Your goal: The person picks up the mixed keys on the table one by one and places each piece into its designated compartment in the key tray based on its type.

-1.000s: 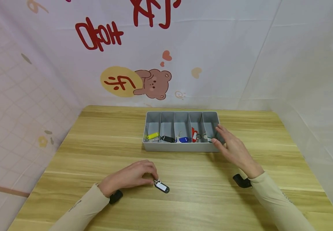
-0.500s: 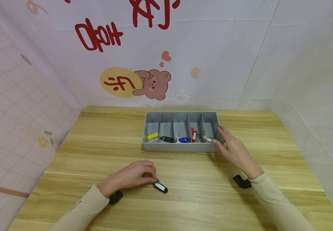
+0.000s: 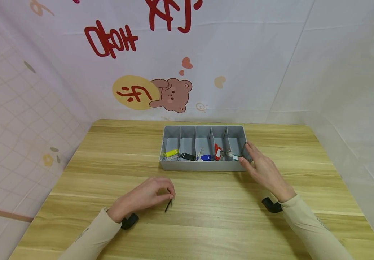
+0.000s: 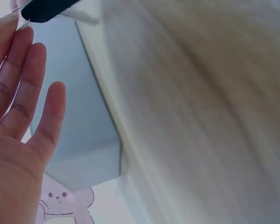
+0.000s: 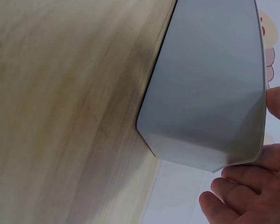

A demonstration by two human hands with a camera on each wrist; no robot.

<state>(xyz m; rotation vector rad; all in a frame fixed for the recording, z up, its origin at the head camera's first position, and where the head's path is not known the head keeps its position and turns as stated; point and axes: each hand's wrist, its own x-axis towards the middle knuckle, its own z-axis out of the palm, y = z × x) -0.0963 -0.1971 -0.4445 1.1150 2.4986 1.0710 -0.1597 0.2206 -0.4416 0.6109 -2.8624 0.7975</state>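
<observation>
My left hand (image 3: 146,195) pinches the ring of a dark key tag (image 3: 168,206) between thumb and fingertips, in front of a grey compartment box (image 3: 203,165). The tag hangs edge-on below the fingers, just above the table. Up close in the left wrist view, the tag (image 4: 46,9) juts past the fingertips, with a blurred metal piece behind it. My right hand (image 3: 266,173) holds the box's right front corner, thumb at the front rim and fingers along the right side. The right wrist view has the fingers (image 5: 245,179) against the box's end wall (image 5: 210,93).
Inside the box, separate compartments hold a yellow tag (image 3: 172,153), a black tag (image 3: 188,156), a blue tag (image 3: 206,157) and a red tag (image 3: 218,152). A pale-labelled tag (image 3: 235,157) lies in the rightmost one, partly hidden. Wood-grain table (image 3: 206,216) surrounds the box; printed curtains stand behind.
The left hand has lifted and drawn back the dark key tag slightly; its white label faced up before and is now turned out of sight. The right hand has stayed at the box corner.
</observation>
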